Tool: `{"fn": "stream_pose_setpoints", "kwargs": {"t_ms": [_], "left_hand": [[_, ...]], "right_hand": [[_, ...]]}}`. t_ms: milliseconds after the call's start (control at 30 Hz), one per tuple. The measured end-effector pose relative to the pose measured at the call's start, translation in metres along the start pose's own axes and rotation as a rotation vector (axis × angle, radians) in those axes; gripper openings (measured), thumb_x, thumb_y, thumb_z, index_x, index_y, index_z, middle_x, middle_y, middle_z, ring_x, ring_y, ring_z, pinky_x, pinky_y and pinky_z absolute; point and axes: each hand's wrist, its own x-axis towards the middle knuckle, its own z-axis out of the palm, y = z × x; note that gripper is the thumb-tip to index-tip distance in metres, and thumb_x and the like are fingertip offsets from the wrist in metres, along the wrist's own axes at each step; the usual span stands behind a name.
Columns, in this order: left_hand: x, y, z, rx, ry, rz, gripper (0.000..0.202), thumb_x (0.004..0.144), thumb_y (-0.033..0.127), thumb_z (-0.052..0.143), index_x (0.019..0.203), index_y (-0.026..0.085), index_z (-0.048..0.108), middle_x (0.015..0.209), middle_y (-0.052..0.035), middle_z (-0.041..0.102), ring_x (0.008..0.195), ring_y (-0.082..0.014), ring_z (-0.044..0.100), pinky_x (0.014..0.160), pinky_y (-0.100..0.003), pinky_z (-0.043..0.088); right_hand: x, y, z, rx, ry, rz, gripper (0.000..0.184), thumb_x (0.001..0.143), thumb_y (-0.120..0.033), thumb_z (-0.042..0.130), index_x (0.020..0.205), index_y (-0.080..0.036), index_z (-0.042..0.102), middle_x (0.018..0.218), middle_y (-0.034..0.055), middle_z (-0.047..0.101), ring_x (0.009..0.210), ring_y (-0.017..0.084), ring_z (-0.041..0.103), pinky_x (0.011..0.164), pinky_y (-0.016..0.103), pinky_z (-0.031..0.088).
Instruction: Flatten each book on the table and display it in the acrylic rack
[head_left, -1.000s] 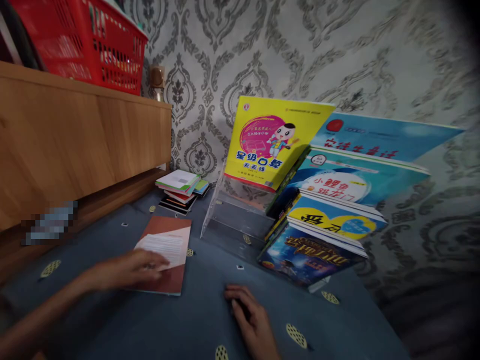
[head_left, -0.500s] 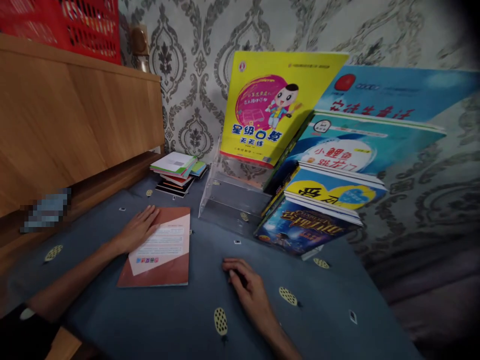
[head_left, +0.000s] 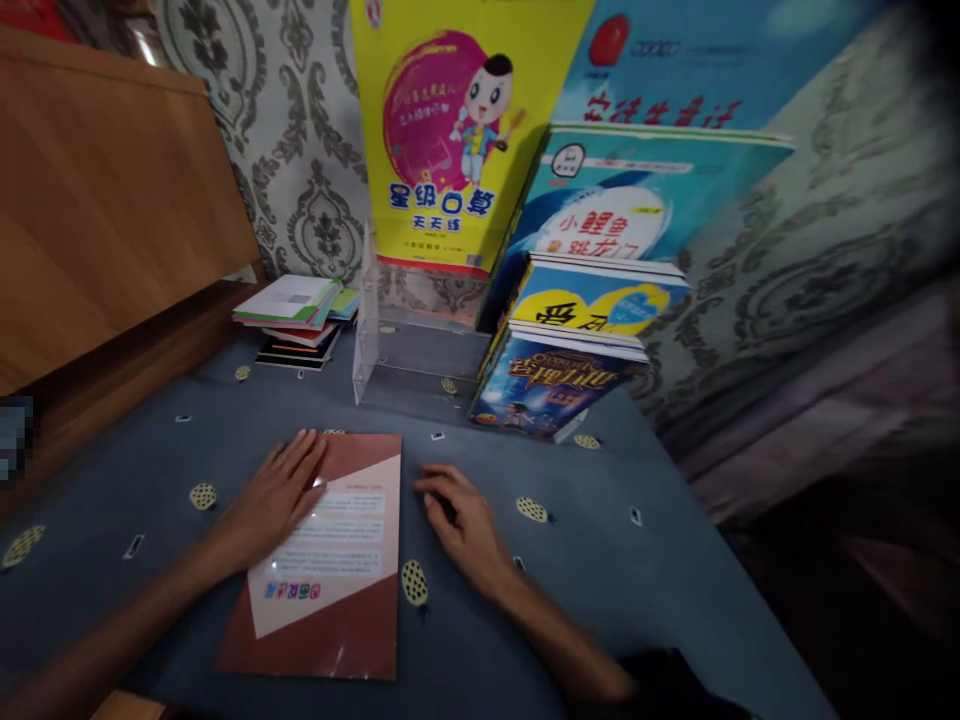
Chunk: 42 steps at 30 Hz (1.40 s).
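A reddish-brown book [head_left: 360, 640] with a pale slanted panel lies flat on the dark blue-grey tablecloth, its printed text upside down to me. My left hand [head_left: 281, 500] rests palm down on its upper left part, fingers stretched out. To the right of the book, my right hand [head_left: 461, 525] lies on the cloth, apart from it. Its fingers are loosely curled, with a gap between thumb and forefinger and nothing visible in them.
Beyond the hands stands a clear stepped book rack [head_left: 420, 345]. It holds a yellow workbook [head_left: 442, 225], a teal book [head_left: 637, 180], a yellow-and-blue book [head_left: 585, 300] and a dark blue book [head_left: 551, 385]. A small book pile [head_left: 296, 310] sits left, near a wooden cabinet [head_left: 112, 200].
My left hand and the brown book have shifted right and closer to me, nearer my right hand. The right hand stays about where it was. The camera view has tilted down and turned right.
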Motion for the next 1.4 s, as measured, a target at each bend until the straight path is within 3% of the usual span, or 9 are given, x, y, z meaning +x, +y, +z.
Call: {"fn": "stream_pose_setpoints", "kwargs": {"t_ms": [133, 333, 567, 733, 833, 933, 1233, 1400], "left_hand": [[0.011, 0.024, 0.005, 0.003, 0.047, 0.073, 0.061, 0.104, 0.043, 0.027, 0.158, 0.019, 0.014, 0.16, -0.0106, 0.029, 0.148, -0.0268, 0.027, 0.116, -0.048, 0.032], [0.034, 0.07, 0.015, 0.006, 0.098, 0.137, 0.06, 0.103, 0.043, 0.028, 0.153, 0.011, 0.029, 0.156, -0.0161, 0.037, 0.146, -0.0289, 0.03, 0.116, -0.049, 0.031], [0.066, 0.129, 0.019, -0.036, 0.102, 0.193, 0.059, 0.102, 0.042, 0.027, 0.148, 0.007, 0.039, 0.151, -0.02, 0.043, 0.144, -0.0308, 0.034, 0.117, -0.052, 0.029], [0.085, 0.175, 0.02, -0.052, 0.115, 0.209, 0.055, 0.101, 0.037, 0.033, 0.144, 0.005, 0.045, 0.148, -0.0211, 0.047, 0.142, -0.0312, 0.038, 0.117, -0.052, 0.029], [0.091, 0.192, 0.018, -0.05, 0.118, 0.22, 0.053, 0.101, 0.035, 0.033, 0.142, 0.004, 0.046, 0.148, -0.0209, 0.047, 0.142, -0.0307, 0.038, 0.117, -0.051, 0.03], [0.093, 0.195, 0.014, -0.039, 0.107, 0.248, 0.053, 0.102, 0.036, 0.033, 0.14, 0.002, 0.048, 0.148, -0.0213, 0.047, 0.141, -0.0311, 0.04, 0.116, -0.05, 0.033], [0.1, 0.172, 0.001, -0.119, 0.106, 0.311, 0.044, 0.102, 0.024, 0.029, 0.131, 0.008, 0.058, 0.134, -0.0167, 0.062, 0.127, -0.027, 0.057, 0.113, -0.049, 0.039], [0.098, 0.168, 0.008, -0.203, 0.075, 0.253, 0.039, 0.099, 0.027, 0.036, 0.13, 0.011, 0.054, 0.145, -0.0172, 0.052, 0.138, -0.027, 0.045, 0.111, -0.048, 0.042]], "right_hand": [[-0.008, 0.002, -0.003, -0.096, 0.029, -0.098, 0.027, 0.09, -0.012, 0.047, 0.105, -0.02, 0.068, 0.124, 0.0129, 0.063, 0.115, 0.024, 0.06, 0.095, 0.043, 0.052], [-0.021, 0.009, -0.021, -0.286, 0.074, -0.229, 0.026, 0.09, -0.01, 0.047, 0.109, -0.017, 0.065, 0.124, 0.0155, 0.063, 0.114, 0.026, 0.059, 0.095, 0.047, 0.05], [-0.031, 0.014, -0.056, -0.507, 0.011, -0.161, 0.026, 0.092, -0.01, 0.048, 0.11, -0.018, 0.065, 0.119, 0.0129, 0.066, 0.114, 0.026, 0.059, 0.105, 0.053, 0.043], [-0.038, 0.025, -0.069, -0.59, 0.01, -0.128, 0.03, 0.09, -0.01, 0.05, 0.116, -0.016, 0.065, 0.123, 0.0152, 0.066, 0.119, 0.028, 0.059, 0.104, 0.052, 0.046], [-0.039, 0.03, -0.074, -0.608, 0.017, -0.11, 0.034, 0.091, -0.011, 0.049, 0.122, -0.013, 0.062, 0.126, 0.0162, 0.064, 0.118, 0.029, 0.059, 0.103, 0.052, 0.048], [-0.04, 0.033, -0.075, -0.605, 0.019, -0.112, 0.036, 0.093, -0.011, 0.046, 0.126, -0.012, 0.06, 0.129, 0.0174, 0.063, 0.122, 0.029, 0.056, 0.103, 0.052, 0.048], [-0.043, 0.039, -0.072, -0.523, 0.01, -0.096, 0.041, 0.091, -0.01, 0.047, 0.13, -0.016, 0.059, 0.132, 0.016, 0.061, 0.127, 0.03, 0.053, 0.105, 0.055, 0.046], [-0.04, 0.039, -0.075, -0.493, -0.034, -0.117, 0.039, 0.093, -0.013, 0.048, 0.131, -0.013, 0.057, 0.137, 0.0171, 0.058, 0.132, 0.03, 0.05, 0.107, 0.056, 0.045]]}}
